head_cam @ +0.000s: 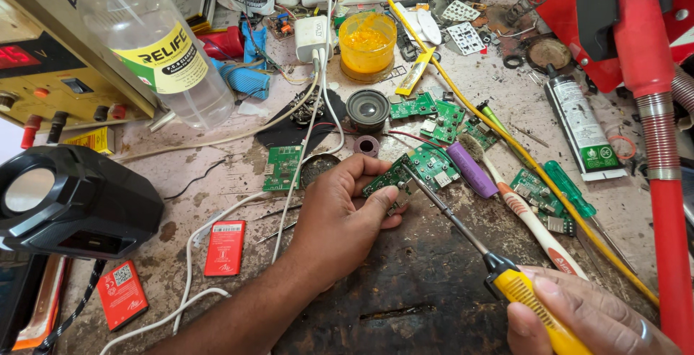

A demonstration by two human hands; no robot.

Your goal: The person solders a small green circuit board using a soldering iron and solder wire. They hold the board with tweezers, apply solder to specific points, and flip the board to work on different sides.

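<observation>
Left hand: pinches green board, frame centre.
Right hand: grips yellow soldering iron, lower right.
Progress: tip touches board; soldering looks underway, unfinished.
Nearby: purple cell, toothbrush.

1. We see the worktop evenly and brightly lit from above, with colours vivid.
2. Shadows under our hands are short and soft.
3. Glare sits on the clear bottle and the black lamp.
4. Edges bow with wide-angle distortion; the centre stays sharp.
</observation>
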